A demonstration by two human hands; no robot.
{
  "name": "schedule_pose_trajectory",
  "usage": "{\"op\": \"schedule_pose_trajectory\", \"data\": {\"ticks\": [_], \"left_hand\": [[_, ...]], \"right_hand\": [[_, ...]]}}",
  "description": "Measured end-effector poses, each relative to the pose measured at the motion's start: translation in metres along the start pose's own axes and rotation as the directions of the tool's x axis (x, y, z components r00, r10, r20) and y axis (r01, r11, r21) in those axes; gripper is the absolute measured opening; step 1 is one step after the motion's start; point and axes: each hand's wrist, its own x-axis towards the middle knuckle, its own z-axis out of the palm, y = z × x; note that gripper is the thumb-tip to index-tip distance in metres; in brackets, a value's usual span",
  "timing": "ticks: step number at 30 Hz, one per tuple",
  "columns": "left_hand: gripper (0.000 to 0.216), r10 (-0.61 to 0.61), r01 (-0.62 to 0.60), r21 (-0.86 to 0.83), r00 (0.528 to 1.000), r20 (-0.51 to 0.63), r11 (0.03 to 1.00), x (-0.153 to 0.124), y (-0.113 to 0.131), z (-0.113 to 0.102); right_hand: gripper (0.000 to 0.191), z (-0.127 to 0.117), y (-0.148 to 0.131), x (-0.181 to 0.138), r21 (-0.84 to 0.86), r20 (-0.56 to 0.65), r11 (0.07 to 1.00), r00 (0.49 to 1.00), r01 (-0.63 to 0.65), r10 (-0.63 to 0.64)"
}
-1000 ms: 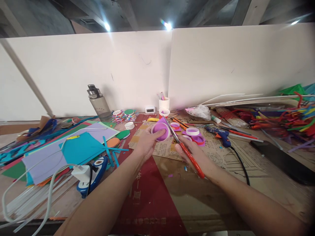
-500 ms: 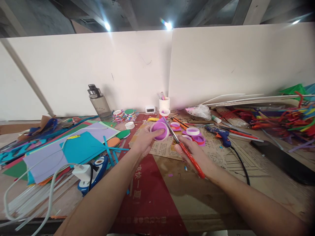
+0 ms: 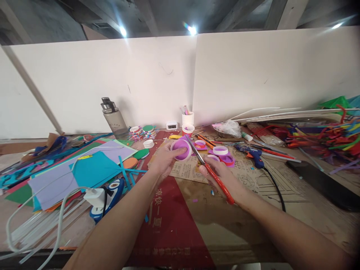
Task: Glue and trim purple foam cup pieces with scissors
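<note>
Worn wooden table point(image 3: 295, 210), overlaid by a red printed banner point(image 3: 171, 225) and stacked smooth coloured sheets point(image 3: 84, 168). Left hand point(image 3: 164, 161) is curled around a round white-rimmed cup covered in purple foam point(image 3: 180, 149), raised above the cardboard. Right hand point(image 3: 222, 176) grips orange-handled scissors point(image 3: 208, 168); steel blades slightly parted at the cup's edge, apparently touching the purple foam.

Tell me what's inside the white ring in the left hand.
A purple disc fills the white ring; the thumb of the left hand covers part of it, hiding what lies beneath.
</note>
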Motion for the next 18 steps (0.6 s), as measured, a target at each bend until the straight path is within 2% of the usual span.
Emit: {"op": "schedule_pose_trajectory", "data": {"ticks": [6, 10, 12, 14, 16, 18], "left_hand": [[0.040, 0.016, -0.018, -0.032, 0.999, -0.045, 0.999, 0.001, -0.001, 0.001], [0.045, 0.007, -0.013, -0.055, 0.995, -0.104, 0.998, 0.001, -0.002, 0.004], [0.049, 0.015, -0.026, -0.060, 0.984, -0.179, 0.998, 0.003, -0.003, 0.003], [0.048, 0.064, -0.084, -0.045, 0.941, -0.332, 0.995, 0.006, -0.002, 0.000], [0.041, 0.147, -0.165, 0.013, 0.841, -0.521, 0.986, 0.008, -0.001, -0.004], [0.035, 0.232, -0.223, 0.095, 0.739, -0.633, 0.970, 0.010, 0.000, -0.007]], "right_hand": [[0.029, 0.001, 0.003, 0.001, 0.002, 0.002, 1.000, 1.000, -0.015, 0.015], [0.027, -0.001, 0.000, 0.002, -0.092, -0.012, 0.995, 0.999, 0.034, -0.035], [0.028, -0.003, 0.000, 0.004, -0.156, -0.018, 0.987, 0.999, 0.043, -0.046], [0.031, -0.006, 0.001, 0.007, -0.227, -0.007, 0.974, 1.000, 0.006, -0.008], [0.034, -0.008, 0.002, 0.010, -0.326, 0.015, 0.944, 0.998, -0.052, 0.060], [0.035, -0.008, 0.003, 0.012, -0.470, 0.014, 0.875, 0.990, -0.115, 0.137]]}}
